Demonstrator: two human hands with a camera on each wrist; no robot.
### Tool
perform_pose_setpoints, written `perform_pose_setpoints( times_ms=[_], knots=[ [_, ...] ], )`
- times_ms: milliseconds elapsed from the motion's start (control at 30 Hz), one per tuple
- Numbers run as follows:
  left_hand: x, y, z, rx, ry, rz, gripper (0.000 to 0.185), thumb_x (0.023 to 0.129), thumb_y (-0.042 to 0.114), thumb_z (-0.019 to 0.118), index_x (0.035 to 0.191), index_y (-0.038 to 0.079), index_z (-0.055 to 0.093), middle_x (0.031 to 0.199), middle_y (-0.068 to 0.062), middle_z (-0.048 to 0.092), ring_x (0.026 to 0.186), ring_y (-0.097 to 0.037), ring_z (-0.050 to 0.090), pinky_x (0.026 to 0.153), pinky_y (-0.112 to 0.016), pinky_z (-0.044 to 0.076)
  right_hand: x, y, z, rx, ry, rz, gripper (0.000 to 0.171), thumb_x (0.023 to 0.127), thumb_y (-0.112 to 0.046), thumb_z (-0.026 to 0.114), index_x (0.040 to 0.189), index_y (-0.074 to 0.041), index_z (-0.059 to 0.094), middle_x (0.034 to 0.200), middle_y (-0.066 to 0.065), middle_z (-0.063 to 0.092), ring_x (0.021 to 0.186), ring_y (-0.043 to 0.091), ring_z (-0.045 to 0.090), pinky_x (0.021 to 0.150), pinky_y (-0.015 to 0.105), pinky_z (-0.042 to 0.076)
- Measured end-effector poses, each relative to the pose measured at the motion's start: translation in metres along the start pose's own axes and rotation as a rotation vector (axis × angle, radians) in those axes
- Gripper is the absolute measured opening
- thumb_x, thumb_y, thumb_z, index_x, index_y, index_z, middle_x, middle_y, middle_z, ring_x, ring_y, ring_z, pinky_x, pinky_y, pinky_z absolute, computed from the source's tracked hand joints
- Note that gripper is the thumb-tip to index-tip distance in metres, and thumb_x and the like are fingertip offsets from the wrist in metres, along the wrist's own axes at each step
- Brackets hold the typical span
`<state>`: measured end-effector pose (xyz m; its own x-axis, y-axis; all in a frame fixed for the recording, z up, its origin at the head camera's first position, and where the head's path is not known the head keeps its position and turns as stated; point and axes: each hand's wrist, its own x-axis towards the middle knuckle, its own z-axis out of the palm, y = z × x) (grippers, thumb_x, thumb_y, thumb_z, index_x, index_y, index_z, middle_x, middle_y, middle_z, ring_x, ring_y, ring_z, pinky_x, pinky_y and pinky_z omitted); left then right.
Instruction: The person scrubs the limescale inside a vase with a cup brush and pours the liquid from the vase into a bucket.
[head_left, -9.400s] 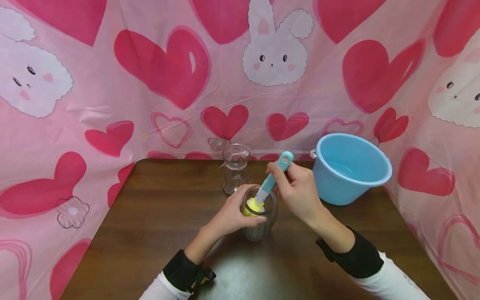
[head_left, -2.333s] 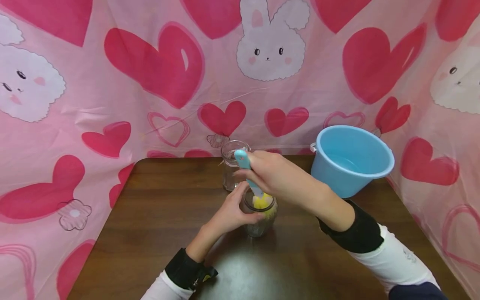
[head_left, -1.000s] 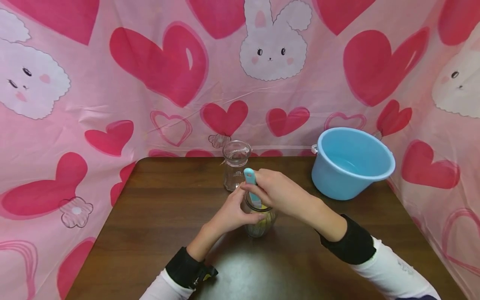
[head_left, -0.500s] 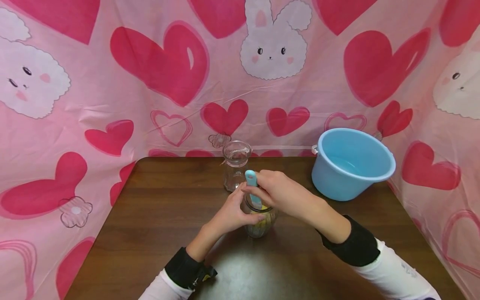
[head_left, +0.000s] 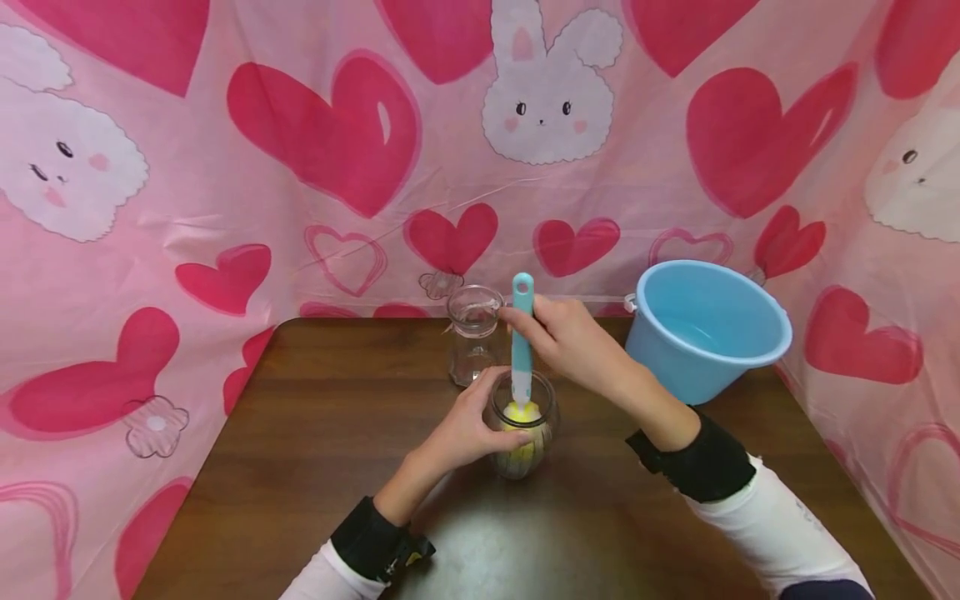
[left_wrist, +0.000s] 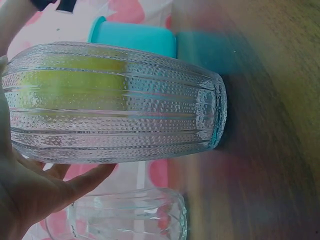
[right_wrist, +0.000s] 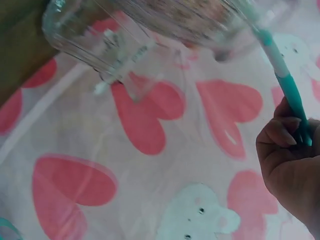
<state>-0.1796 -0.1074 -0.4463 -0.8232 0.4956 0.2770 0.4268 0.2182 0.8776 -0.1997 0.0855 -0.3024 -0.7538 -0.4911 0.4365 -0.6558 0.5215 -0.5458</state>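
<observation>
At table (head_left: 300,433) centre, largest to smallest; blue basin (head_left: 701,333) sitting at 2 o'clock; ribbed glass jar (head_left: 521,433) standing upright mid-table, probably rigid, breakable, slick when wet, best gripped round belly; left hand (head_left: 468,421) wrapping jar wall from 9 o'clock; right hand (head_left: 573,346) pinching teal brush handle (head_left: 522,333), yellow sponge head (head_left: 522,414) sitting inside jar mouth; second clear glass vessel (head_left: 472,333) standing at 11 o'clock.

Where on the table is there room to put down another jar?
The left side of the table is bare wood, from the left hand out to the edge. The near edge between the two sleeves is bare too. It is crowded at the back: the jar with the brush, the empty jar and the blue bucket.
</observation>
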Motion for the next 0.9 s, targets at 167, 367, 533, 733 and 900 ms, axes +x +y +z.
perform_pose_setpoints(
  times_ms=[167,367,533,733,900],
  knots=[
    [0.0,-0.001,0.0,-0.016,-0.003,0.003,0.079,0.079,0.032,0.088,0.146,0.017,0.048,0.139,0.0,0.056,0.129,-0.018,0.054,0.109,-0.049,0.046,0.003,-0.01,-0.014,0.026,0.127,0.006,0.016,0.103,-0.016,0.065,0.09,-0.006,0.064,0.069,0.0,0.06,0.063,0.013,0.055,0.059,0.03,0.048],
    [0.0,0.0,0.0,-0.019,-0.006,-0.02,0.079,0.078,0.031,0.088,0.146,0.019,0.049,0.138,0.002,0.056,0.129,-0.017,0.053,0.109,-0.048,0.045,-0.001,-0.007,-0.006,0.048,0.125,0.046,0.02,0.105,-0.021,0.063,0.091,-0.007,0.063,0.07,0.0,0.058,0.063,0.014,0.054,0.06,0.031,0.048],
    [0.0,-0.002,0.002,-0.015,-0.003,-0.02,0.079,0.077,0.031,0.088,0.145,0.02,0.049,0.138,0.003,0.056,0.13,-0.017,0.053,0.109,-0.051,0.045,-0.004,-0.004,-0.001,0.045,0.112,0.072,0.019,0.105,-0.021,0.064,0.092,-0.007,0.065,0.071,-0.001,0.06,0.067,0.014,0.056,0.063,0.032,0.05],
    [0.0,-0.003,0.002,-0.03,-0.011,-0.019,0.078,0.079,0.035,0.087,0.145,0.021,0.048,0.138,0.003,0.056,0.128,-0.017,0.054,0.107,-0.047,0.048,-0.002,-0.008,-0.008,0.075,0.17,0.059,0.025,0.107,-0.028,0.06,0.094,-0.008,0.066,0.075,0.0,0.065,0.069,0.015,0.059,0.065,0.035,0.052],
    [0.0,-0.003,0.001,-0.037,-0.003,-0.01,0.079,0.079,0.034,0.088,0.146,0.021,0.049,0.137,0.001,0.056,0.128,-0.021,0.054,0.107,-0.054,0.047,-0.01,-0.005,0.006,0.095,0.09,0.103,0.024,0.107,-0.027,0.06,0.093,-0.008,0.065,0.066,-0.004,0.055,0.062,0.013,0.053,0.061,0.031,0.049]
  ],
)
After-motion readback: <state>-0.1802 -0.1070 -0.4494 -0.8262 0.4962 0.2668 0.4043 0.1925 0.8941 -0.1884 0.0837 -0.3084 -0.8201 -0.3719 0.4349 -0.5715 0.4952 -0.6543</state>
